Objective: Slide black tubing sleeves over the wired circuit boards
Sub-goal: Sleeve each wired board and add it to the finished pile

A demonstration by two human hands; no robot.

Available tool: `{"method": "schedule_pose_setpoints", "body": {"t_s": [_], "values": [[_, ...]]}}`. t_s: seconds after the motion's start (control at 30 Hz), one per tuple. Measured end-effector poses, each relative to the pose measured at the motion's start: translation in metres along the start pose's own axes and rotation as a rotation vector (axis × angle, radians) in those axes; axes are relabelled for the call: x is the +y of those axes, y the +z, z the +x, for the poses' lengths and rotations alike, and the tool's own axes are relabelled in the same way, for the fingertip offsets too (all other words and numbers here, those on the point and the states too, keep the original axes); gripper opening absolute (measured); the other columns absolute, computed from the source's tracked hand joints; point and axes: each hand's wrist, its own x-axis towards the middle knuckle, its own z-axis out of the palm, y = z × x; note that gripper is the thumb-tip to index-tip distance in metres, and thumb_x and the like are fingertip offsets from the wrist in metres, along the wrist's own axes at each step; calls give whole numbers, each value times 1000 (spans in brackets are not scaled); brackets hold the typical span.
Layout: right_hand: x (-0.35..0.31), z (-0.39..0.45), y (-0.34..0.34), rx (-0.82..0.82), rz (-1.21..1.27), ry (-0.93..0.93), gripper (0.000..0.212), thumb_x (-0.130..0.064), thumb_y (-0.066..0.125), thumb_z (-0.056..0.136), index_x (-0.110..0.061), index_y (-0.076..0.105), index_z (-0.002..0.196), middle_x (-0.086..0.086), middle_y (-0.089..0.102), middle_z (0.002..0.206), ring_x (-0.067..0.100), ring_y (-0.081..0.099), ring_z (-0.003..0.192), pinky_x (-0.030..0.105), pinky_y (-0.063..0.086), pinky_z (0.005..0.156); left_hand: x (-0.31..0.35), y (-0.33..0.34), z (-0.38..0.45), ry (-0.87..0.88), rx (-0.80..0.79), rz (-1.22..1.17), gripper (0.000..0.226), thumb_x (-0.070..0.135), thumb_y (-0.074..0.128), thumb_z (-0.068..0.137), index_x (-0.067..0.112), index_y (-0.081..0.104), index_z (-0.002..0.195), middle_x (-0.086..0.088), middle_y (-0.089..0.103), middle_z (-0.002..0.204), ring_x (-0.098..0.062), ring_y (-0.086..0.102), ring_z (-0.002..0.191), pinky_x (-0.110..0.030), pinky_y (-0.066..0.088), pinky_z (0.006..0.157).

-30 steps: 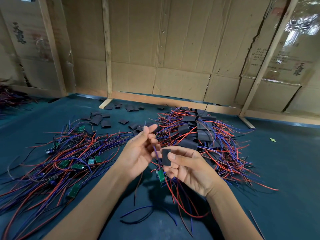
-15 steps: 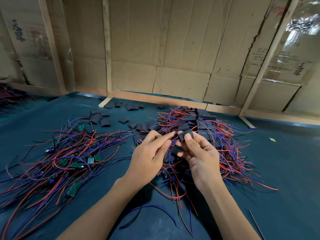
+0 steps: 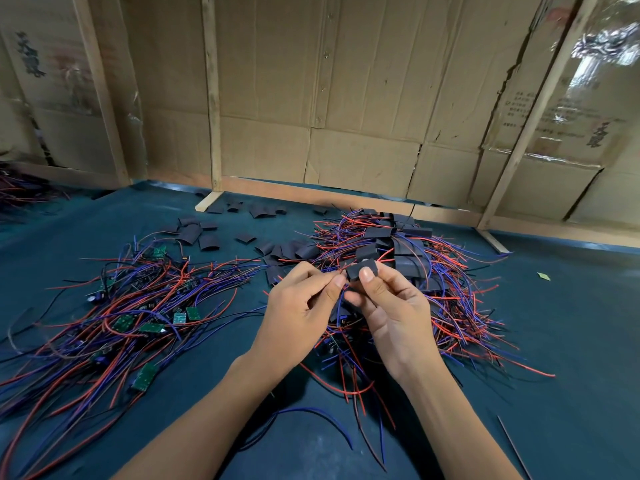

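My right hand (image 3: pixel 393 313) pinches a short black tubing sleeve (image 3: pixel 356 270) between thumb and fingers. My left hand (image 3: pixel 299 315) pinches thin red and purple wires (image 3: pixel 337 271) right at the sleeve's left end. The board on those wires is hidden behind my hands. Left on the table lies a heap of bare green circuit boards with red and purple wires (image 3: pixel 131 313). Behind my hands sits a pile of sleeved boards (image 3: pixel 398 251). Loose black sleeves (image 3: pixel 201 235) are scattered at the back.
A dark teal mat (image 3: pixel 571 341) covers the table. Cardboard walls with wooden battens (image 3: pixel 211 98) close off the back. Stray wires (image 3: pixel 318 417) lie near the front edge between my forearms. A small green scrap (image 3: pixel 543 276) rests at the right.
Both hands have risen and moved away from me, toward the sleeved pile. The sleeve has gone from upright in my right hand to level, with the wires now at its end.
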Motion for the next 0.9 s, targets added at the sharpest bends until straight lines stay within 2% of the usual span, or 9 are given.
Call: {"method": "schedule_pose_setpoints", "body": {"t_s": [0.1, 0.23, 0.33, 0.4, 0.5, 0.6, 0.7, 0.8, 0.9], "values": [[0, 1, 1, 23, 12, -2, 33, -2, 74, 77, 5, 63, 107, 19, 67, 93, 28, 72, 79, 31, 60, 69, 1, 0, 0, 43, -25, 37, 27, 19, 61, 99, 15, 72, 123, 2, 51, 83, -12, 51, 70, -17, 38, 66], [1, 1, 2, 36, 34, -6, 30, -2, 74, 76, 3, 63, 103, 18, 64, 92, 26, 72, 77, 32, 60, 69, 0, -1, -1, 95, -54, 120, 35, 21, 57, 100, 12, 65, 132, 1, 50, 86, -9, 46, 66, -14, 35, 64], [1, 1, 3, 33, 56, -4, 32, -2, 74, 76, 4, 62, 105, 18, 66, 91, 26, 73, 77, 31, 60, 68, 0, -2, -3, 118, -40, 156, 38, 10, 62, 97, 14, 63, 135, 3, 51, 85, -10, 44, 64, -14, 36, 63], [0, 0, 3, 35, 54, 3, 31, -2, 74, 76, 2, 63, 105, 17, 67, 90, 25, 73, 78, 32, 60, 68, -1, -1, -3, 122, 3, 148, 40, 4, 65, 95, 15, 64, 133, 3, 54, 81, -13, 46, 62, -18, 39, 60], [1, 0, 4, 27, 51, 4, 23, 1, 73, 75, -2, 65, 97, 12, 70, 84, 25, 73, 76, 33, 61, 69, -2, 0, -4, 79, 75, 115, 36, 7, 69, 91, 15, 70, 126, 1, 62, 77, -12, 55, 64, -22, 45, 60], [0, 0, 4, 21, 25, -2, 24, 1, 74, 73, -2, 65, 95, 12, 71, 81, 27, 73, 74, 33, 61, 69, -1, 2, -6, -49, 94, 3, 21, 11, 74, 89, 20, 73, 108, 16, 70, 86, 2, 65, 79, -15, 50, 72], [1, -1, 3, 46, -98, -26, 28, -5, 80, 68, -4, 68, 93, 11, 67, 77, 26, 71, 70, 33, 62, 69, -3, 3, -6, -41, 59, -41, 7, 14, 75, 89, 16, 70, 93, 13, 71, 83, -4, 67, 78, -16, 49, 71], [2, -1, 0, 83, -253, -97, 19, -11, 83, 68, -12, 73, 85, 6, 64, 73, 24, 65, 62, 33, 59, 65, -3, 3, -5, 26, -7, -32, 7, 15, 76, 88, 14, 71, 93, 11, 70, 85, -5, 66, 80, -15, 49, 73], [-1, -1, -2, 101, -315, -147, 14, -15, 85, 70, -14, 75, 80, 9, 68, 73, 24, 62, 56, 30, 55, 59, -2, 1, -6, -29, -78, -35, 19, 20, 77, 88, 21, 68, 104, 18, 69, 96, 3, 65, 95, -8, 45, 84]]}}
